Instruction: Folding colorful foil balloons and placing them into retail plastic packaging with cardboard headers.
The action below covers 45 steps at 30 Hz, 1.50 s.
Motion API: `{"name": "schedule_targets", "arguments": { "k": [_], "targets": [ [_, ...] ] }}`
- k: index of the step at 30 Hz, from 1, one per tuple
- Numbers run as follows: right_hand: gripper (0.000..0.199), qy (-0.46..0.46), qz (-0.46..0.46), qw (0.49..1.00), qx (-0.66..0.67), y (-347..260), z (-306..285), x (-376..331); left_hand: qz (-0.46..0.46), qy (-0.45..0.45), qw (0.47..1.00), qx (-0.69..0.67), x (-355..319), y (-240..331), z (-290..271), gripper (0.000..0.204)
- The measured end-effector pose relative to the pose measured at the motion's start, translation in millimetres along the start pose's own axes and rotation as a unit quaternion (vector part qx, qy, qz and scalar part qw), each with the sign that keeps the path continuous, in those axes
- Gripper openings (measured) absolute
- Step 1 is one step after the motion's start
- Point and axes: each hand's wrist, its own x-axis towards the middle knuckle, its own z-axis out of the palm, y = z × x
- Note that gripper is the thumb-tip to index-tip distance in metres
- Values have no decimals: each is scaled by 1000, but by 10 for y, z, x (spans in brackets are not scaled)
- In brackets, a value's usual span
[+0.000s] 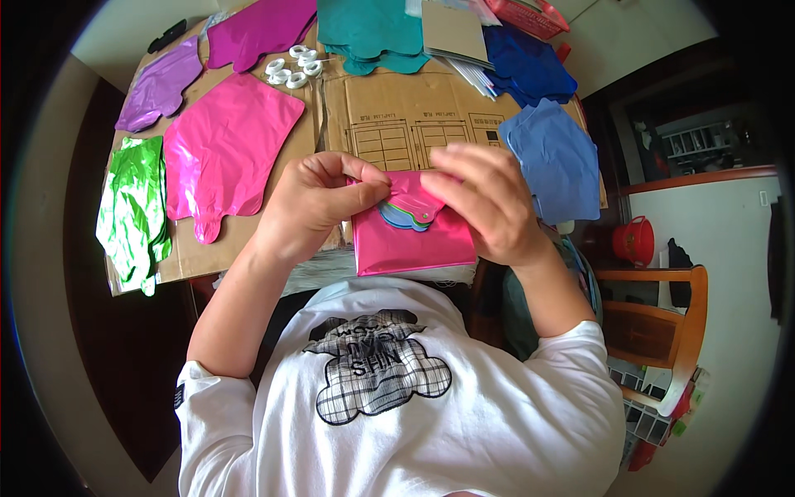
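Close in front of me lies a folded bright pink foil balloon (418,251), part of a flat stack. Its rounded tail end fans out in layers, with blue and green edges (403,218) showing under the pink. Thumb and forefinger of my left hand (319,197) are pinched on the upper left of the pink foil. On the other side, my right hand (489,199) has its fingers stretched out over the stack's upper right, somewhat blurred. Nothing shows in that hand.
Flat foil balloons lie around the cardboard (377,108): green (132,211), pink (228,145), purple (161,87), magenta (261,33), teal (373,25), dark blue (530,70) and light blue (553,157). White ribbon rolls (296,68) sit mid-back. White sticks (472,76) lie beside a grey card (454,31).
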Motion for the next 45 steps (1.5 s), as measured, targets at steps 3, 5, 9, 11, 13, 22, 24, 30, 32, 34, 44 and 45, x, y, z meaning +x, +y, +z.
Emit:
{"name": "schedule_targets", "arguments": {
  "k": [3,5,9,11,13,22,24,30,32,34,44,45],
  "targets": [
    [29,45,40,995,81,-30,103,25,-30,-13,997,-73,5,5,-1,25],
    [18,46,111,978,169,-4,164,-21,-67,-39,987,-143,-16,11,-42,34],
    [7,54,479,641,597,-84,387,-156,-83,-14,979,-184,-115,-332,-70,44],
    [8,32,542,568,618,-139,451,-188,-41,50,986,-155,-152,-519,110,36],
    [9,29,560,540,627,-222,524,-235,-34,65,985,-155,-98,-577,87,30],
    [16,84,561,499,655,-315,462,-189,56,114,987,-101,-99,-482,230,21],
    [23,83,507,506,693,-261,394,-123,68,111,988,-80,-89,-479,250,20],
    [22,110,453,596,654,-107,305,-88,55,61,991,-104,60,-291,338,17],
    [20,134,449,622,628,31,278,-122,54,42,994,-90,204,-207,382,16],
    [19,152,438,637,616,253,192,-145,29,13,997,64,437,24,428,19],
    [24,309,482,650,500,1278,-395,-618,343,-46,568,747,2806,331,-114,22],
    [24,310,489,651,491,1273,-409,-672,292,-83,554,775,2904,352,-56,21]
  ]
}}
